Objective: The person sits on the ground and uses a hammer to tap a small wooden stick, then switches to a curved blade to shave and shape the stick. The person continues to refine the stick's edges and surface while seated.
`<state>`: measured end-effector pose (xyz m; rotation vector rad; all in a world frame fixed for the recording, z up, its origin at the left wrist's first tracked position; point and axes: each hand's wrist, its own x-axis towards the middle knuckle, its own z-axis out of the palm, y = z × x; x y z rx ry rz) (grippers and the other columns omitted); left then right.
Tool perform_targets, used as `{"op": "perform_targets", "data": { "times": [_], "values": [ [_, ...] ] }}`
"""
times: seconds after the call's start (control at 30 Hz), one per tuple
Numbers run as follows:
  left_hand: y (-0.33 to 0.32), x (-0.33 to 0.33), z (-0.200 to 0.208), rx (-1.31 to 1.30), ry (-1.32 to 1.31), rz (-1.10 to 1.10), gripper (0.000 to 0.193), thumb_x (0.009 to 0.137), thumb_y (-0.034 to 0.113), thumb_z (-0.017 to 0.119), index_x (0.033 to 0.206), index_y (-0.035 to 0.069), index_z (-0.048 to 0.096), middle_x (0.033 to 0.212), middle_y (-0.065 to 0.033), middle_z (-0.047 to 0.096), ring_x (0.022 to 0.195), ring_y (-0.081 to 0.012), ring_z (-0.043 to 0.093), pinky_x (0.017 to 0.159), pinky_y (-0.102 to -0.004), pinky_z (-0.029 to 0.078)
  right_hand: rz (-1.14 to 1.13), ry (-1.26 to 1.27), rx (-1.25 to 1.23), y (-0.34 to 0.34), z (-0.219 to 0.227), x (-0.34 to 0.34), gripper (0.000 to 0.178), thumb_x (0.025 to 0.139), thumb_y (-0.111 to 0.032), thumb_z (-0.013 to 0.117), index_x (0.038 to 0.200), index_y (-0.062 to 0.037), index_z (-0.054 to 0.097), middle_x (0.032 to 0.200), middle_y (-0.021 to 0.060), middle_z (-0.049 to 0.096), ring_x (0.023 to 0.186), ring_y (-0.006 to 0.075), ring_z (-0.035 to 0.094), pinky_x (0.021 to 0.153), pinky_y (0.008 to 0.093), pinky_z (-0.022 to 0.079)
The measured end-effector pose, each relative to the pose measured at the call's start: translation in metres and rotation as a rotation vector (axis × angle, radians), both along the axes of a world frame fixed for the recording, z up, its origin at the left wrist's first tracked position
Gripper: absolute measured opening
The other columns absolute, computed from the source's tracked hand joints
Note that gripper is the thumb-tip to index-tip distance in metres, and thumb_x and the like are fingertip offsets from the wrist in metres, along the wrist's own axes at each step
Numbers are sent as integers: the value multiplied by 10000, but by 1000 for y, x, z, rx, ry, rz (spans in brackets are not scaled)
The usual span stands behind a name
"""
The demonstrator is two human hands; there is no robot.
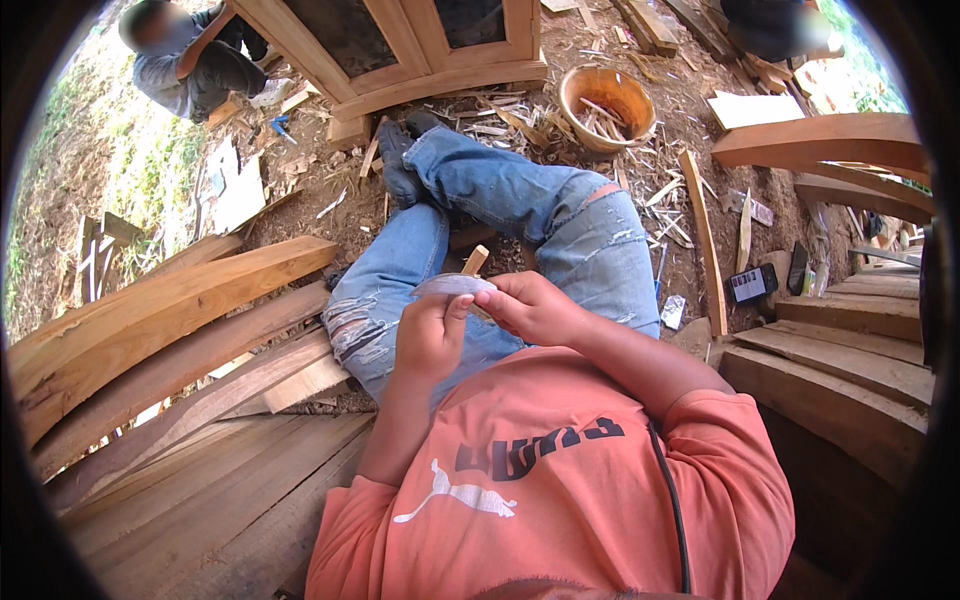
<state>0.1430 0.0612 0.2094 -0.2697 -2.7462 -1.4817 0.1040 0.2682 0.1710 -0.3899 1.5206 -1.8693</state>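
Above my lap, both hands come together around a thin, pale grey curved piece (pixel 452 286) that looks like a bent sheet. My left hand (pixel 428 335) is closed on its near side, the thumb pointing up. Thumb and fingers of my right hand (pixel 538 308) pinch its right end. A short light wooden stick (pixel 475 261) sticks up just beyond the sheet, close to the right fingertips. Its lower part is hidden, so I cannot tell which hand bears it.
Curved timber pieces (pixel 200 290) lie at my left, with stacked boards (pixel 830 375) at my right. Ahead stand a wooden panelled frame (pixel 440 75) and an orange bucket (pixel 610 95) with offcuts. A phone (pixel 752 284) lies at right. Two people are farther off.
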Motion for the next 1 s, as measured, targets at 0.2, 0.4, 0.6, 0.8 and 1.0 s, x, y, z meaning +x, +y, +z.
{"op": "perform_targets", "data": {
  "times": [0.2, 0.4, 0.6, 0.8, 1.0],
  "values": [
    [8, 8, -13, 117, -185, 139, 421, 1161, 380, 568, 1118, 2, 749, 785, -45, 625, 716, -155, 565, 658, -338, 454, -67, 11, 35, -4, 0, 4, 467, 1165, -426, 566, 962, -23, 685, 732, -64, 534, 689, 60, 456, 603, 299, 424],
    [-1, -1, 7, 187, -293, -58, 373, 1160, 305, 563, 1217, -9, 756, 1064, -155, 798, 1013, -290, 754, 930, -395, 556, 33, 95, 161, 10, 1, -7, 477, 1154, -425, 587, 972, 1, 699, 720, -25, 567, 702, 78, 482, 621, 320, 444],
    [8, -4, 9, 243, -214, -125, 402, 1174, 379, 524, 1204, 23, 708, 882, -4, 589, 807, -139, 536, 721, -311, 426, -31, 113, 175, 20, 21, -10, 411, 1101, -385, 690, 982, 9, 702, 733, 23, 632, 686, 99, 522, 621, 355, 471],
    [7, 4, 0, 736, -674, -54, 332, 1193, 412, 474, 1183, 90, 554, 736, 45, 414, 586, -55, 390, 522, -213, 348, -177, 474, 445, 33, 30, -22, 358, 976, -332, 842, 970, -5, 697, 790, 135, 710, 639, 187, 609, 620, 370, 492],
    [19, -7, 9, 1159, -838, -28, 318, 1199, 415, 432, 1186, 117, 543, 712, 17, 387, 513, -64, 346, 433, -215, 311, -432, 926, 690, 22, 11, -26, 430, 962, -486, 778, 912, -64, 705, 796, 141, 707, 761, 379, 712, 653, 487, 542]
  ]
}}
